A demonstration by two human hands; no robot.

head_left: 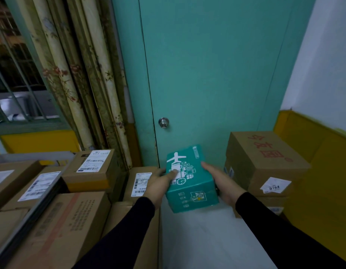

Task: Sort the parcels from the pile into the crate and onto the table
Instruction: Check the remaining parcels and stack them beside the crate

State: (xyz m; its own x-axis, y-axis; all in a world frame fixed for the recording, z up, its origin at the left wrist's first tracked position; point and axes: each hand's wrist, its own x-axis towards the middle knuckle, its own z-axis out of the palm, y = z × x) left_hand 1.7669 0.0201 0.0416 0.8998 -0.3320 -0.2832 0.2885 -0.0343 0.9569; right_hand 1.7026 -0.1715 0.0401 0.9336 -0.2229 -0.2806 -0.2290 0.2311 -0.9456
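Fingers of both hands grip teal parcel w/ arms outstretched

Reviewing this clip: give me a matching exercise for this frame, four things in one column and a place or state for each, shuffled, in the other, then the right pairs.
Things:
1. teal box
2. door knob
3. box with red writing
4. floral curtain

Places or states:
A. hangs left of the teal door
B. held between the left hand and the right hand
C. stands at the right, against the yellow wall
D. sits on the door near its left edge

Pairs: 1-B, 2-D, 3-C, 4-A
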